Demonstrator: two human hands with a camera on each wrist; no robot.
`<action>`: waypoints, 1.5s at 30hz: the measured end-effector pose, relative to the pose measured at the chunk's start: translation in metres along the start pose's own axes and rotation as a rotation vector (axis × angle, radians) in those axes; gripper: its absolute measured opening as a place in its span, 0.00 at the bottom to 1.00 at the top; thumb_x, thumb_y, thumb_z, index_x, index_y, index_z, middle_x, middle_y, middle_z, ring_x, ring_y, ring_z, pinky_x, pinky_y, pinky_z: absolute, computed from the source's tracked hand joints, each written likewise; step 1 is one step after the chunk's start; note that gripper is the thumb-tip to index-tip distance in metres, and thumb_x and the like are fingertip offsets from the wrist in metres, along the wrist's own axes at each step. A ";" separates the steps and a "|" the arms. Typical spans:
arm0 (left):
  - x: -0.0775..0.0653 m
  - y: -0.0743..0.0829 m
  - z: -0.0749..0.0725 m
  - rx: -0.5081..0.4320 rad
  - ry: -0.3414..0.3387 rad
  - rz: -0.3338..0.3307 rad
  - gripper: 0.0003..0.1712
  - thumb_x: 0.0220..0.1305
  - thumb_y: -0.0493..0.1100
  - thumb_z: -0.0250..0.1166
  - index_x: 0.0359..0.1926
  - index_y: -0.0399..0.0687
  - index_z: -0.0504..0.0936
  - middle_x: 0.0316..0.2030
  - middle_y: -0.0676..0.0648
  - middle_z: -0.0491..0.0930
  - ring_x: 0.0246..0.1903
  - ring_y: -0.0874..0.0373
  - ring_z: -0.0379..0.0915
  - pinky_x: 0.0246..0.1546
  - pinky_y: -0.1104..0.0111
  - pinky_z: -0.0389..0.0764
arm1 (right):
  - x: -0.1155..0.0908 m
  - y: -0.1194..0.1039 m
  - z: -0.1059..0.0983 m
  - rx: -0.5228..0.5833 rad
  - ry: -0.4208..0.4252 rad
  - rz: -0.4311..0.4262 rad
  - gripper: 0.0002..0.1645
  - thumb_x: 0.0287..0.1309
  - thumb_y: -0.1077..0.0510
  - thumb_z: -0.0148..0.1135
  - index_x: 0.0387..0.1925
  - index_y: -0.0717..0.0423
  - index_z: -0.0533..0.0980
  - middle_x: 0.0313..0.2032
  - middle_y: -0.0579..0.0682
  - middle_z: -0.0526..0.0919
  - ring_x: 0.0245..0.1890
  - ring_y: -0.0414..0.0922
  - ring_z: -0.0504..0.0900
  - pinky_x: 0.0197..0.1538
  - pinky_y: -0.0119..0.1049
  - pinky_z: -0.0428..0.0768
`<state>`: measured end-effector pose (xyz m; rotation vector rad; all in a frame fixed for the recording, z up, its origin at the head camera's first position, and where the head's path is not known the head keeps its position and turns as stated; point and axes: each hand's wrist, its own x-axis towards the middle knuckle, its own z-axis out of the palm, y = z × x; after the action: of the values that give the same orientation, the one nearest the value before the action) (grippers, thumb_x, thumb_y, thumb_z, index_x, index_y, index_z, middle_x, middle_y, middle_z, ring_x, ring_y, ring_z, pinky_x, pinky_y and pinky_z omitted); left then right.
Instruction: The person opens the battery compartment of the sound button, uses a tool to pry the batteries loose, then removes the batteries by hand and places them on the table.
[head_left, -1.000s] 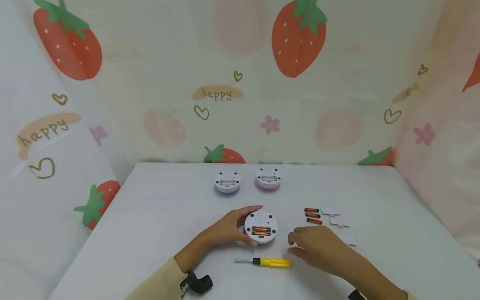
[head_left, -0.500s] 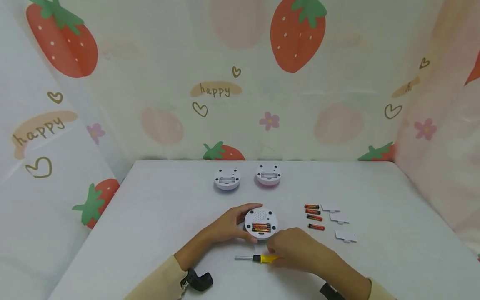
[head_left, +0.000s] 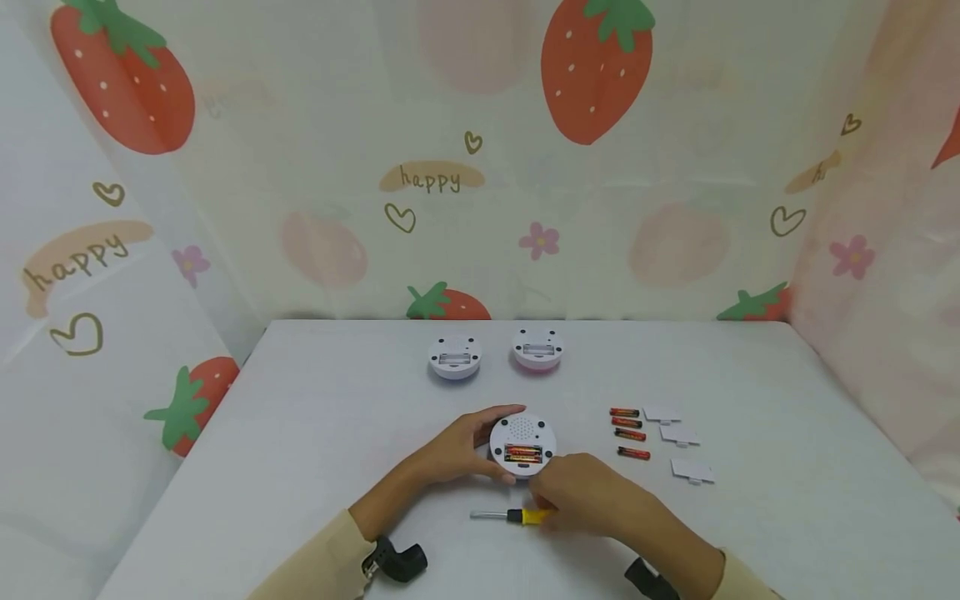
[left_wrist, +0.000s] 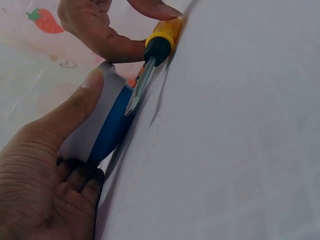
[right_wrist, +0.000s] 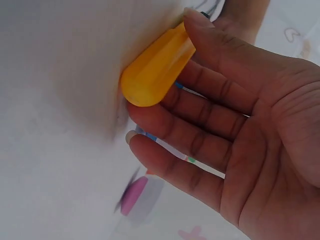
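With thumb and fingers, my left hand [head_left: 452, 454] holds the rim of a round white battery-powered device [head_left: 522, 431], its underside up. Two red batteries [head_left: 522, 454] lie in its uncovered compartment. The left wrist view shows a blue lower part [left_wrist: 112, 122] on the device, near the table surface. Just in front of it lies a screwdriver [head_left: 491, 516] with a yellow handle [right_wrist: 156, 70] and metal shaft, tip pointing left. My right hand [head_left: 592, 496] pinches that handle between thumb and fingers. Part of the handle is hidden behind the hand in the head view.
Two similar round devices [head_left: 454, 358] [head_left: 537, 350] stand at the back, compartments uncovered and without batteries. Several loose red batteries [head_left: 628, 435] lie in a column at right, beside three white battery covers [head_left: 692, 472]. Printed curtains [head_left: 337, 125] surround the white table [head_left: 315, 375].
My right hand has moved left from beside the batteries onto the screwdriver's handle, uncovering the lowest battery and cover. My left hand keeps its hold on the device.
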<state>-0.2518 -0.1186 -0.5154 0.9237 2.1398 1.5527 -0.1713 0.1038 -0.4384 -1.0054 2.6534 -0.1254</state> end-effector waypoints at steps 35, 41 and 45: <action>-0.002 -0.004 0.000 -0.045 0.048 -0.039 0.56 0.48 0.38 0.83 0.76 0.52 0.64 0.71 0.55 0.68 0.68 0.60 0.67 0.68 0.71 0.67 | -0.034 0.050 -0.050 0.192 0.253 0.111 0.11 0.55 0.56 0.77 0.34 0.40 0.80 0.30 0.35 0.82 0.30 0.37 0.76 0.39 0.33 0.81; -0.001 -0.003 0.000 -0.042 0.033 -0.036 0.56 0.48 0.39 0.83 0.76 0.51 0.63 0.71 0.54 0.68 0.67 0.60 0.68 0.67 0.71 0.68 | -0.041 0.058 -0.056 0.201 0.288 0.146 0.11 0.55 0.56 0.77 0.34 0.42 0.80 0.30 0.36 0.84 0.31 0.39 0.77 0.39 0.35 0.81; 0.002 -0.002 -0.002 -0.035 0.022 -0.017 0.56 0.49 0.39 0.82 0.77 0.49 0.63 0.71 0.54 0.68 0.67 0.60 0.68 0.67 0.71 0.68 | -0.043 0.060 -0.060 0.189 0.308 0.168 0.10 0.55 0.57 0.77 0.36 0.43 0.81 0.32 0.38 0.86 0.32 0.40 0.77 0.40 0.37 0.81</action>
<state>-0.2546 -0.1189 -0.5165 0.8789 2.1229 1.5937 -0.1966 0.1758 -0.3821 -0.7502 2.9174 -0.5210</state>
